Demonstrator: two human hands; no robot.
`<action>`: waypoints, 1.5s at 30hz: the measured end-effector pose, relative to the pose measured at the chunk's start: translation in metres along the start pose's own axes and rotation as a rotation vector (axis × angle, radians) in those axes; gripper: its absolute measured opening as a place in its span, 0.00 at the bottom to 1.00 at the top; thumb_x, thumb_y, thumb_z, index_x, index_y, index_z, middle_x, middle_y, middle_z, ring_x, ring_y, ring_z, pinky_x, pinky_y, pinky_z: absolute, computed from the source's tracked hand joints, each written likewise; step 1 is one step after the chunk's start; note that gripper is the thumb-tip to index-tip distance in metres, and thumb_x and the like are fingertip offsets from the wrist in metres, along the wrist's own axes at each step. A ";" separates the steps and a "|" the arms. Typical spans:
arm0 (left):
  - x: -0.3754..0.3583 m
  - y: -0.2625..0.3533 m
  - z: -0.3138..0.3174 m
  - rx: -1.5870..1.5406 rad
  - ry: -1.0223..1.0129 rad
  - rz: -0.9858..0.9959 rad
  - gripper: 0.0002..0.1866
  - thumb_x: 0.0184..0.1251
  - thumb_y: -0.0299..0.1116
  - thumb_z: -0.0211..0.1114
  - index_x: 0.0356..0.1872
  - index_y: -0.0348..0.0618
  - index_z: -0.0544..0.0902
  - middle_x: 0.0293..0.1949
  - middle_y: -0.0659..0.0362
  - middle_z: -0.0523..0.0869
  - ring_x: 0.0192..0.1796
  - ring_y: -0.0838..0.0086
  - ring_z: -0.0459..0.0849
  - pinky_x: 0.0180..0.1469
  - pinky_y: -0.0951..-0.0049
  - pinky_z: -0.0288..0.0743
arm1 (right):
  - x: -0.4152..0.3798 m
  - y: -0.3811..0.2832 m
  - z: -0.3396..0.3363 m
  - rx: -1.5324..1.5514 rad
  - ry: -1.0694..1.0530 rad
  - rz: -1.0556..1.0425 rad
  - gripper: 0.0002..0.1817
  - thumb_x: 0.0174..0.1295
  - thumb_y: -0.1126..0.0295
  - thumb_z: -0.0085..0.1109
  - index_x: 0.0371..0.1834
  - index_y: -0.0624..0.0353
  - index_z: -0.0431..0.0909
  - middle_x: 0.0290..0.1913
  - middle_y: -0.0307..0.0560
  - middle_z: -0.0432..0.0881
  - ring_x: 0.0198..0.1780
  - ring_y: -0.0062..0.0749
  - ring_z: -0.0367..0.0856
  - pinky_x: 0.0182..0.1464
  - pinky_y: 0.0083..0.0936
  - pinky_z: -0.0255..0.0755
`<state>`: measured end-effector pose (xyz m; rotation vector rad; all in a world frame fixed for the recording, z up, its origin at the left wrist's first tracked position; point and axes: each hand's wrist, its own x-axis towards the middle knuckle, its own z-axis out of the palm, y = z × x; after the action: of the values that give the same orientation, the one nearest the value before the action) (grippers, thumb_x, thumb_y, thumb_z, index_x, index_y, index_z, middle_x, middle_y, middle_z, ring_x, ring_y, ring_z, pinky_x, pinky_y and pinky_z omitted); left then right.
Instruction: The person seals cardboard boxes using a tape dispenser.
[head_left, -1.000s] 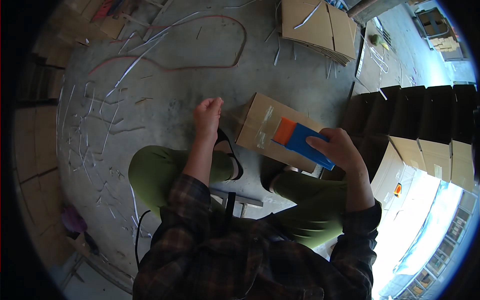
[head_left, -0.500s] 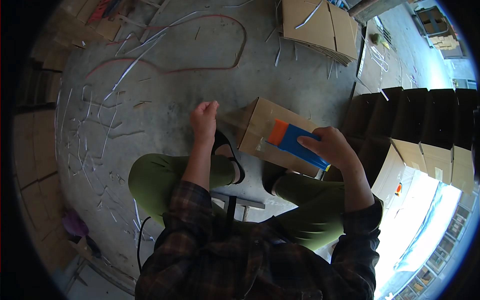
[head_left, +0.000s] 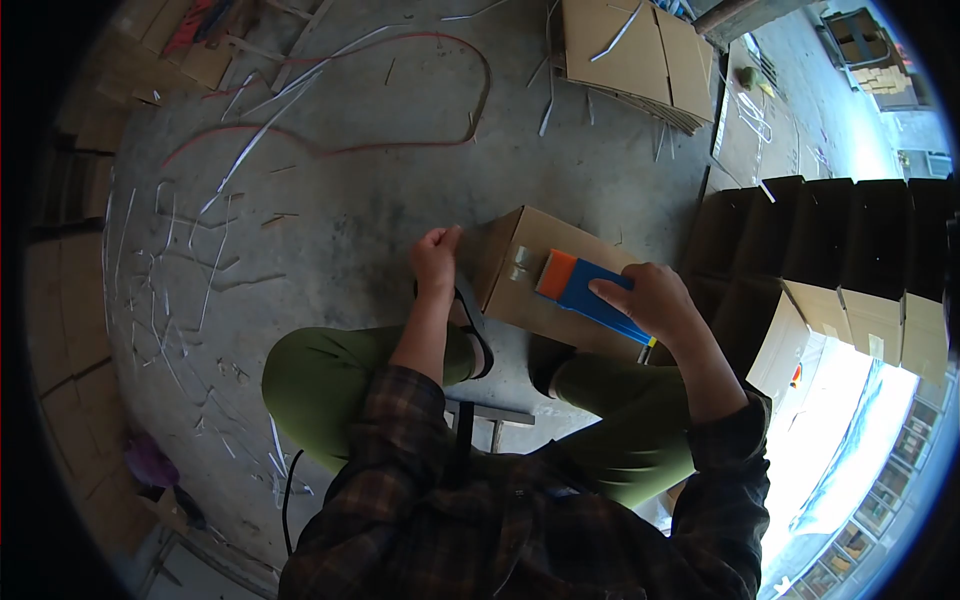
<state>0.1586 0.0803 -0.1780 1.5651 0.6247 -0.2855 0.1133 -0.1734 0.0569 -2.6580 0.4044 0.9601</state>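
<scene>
In the head view, a closed cardboard box [head_left: 590, 235] lies on the floor in front of my feet. A shiny clear patch shows near its left end. Gripped in my right hand [head_left: 655, 303] is a blue tape dispenser [head_left: 605, 300] with an orange end, held over the top of the box. The thumb lies along its upper side. My left hand [head_left: 436, 262] is closed in a pinch just left of the box; I cannot tell what is between its fingers.
Flattened cartons [head_left: 630, 60] are stacked at the top. A divided dark cardboard case [head_left: 790, 230] stands at the right. White strapping scraps [head_left: 185, 250] and a reddish strap [head_left: 400, 146] lie on the floor at left. A low stool [head_left: 500, 414] is beneath me.
My left hand has shifted right and slightly down, nearer the box. The right hand with the tape dispenser has stayed almost in place over the box.
</scene>
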 end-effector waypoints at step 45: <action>-0.066 0.000 0.017 -0.268 -0.609 -0.054 0.41 0.71 0.66 0.41 0.74 0.45 0.60 0.69 0.57 0.70 0.67 0.68 0.71 0.67 0.66 0.64 | 0.002 0.001 -0.004 -0.072 -0.049 0.001 0.32 0.58 0.37 0.59 0.36 0.60 0.86 0.30 0.52 0.85 0.34 0.41 0.85 0.40 0.35 0.77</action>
<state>0.1077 0.0500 -0.1449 1.1224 0.2133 -0.6605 0.1169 -0.1762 0.0581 -2.6921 0.3665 1.0570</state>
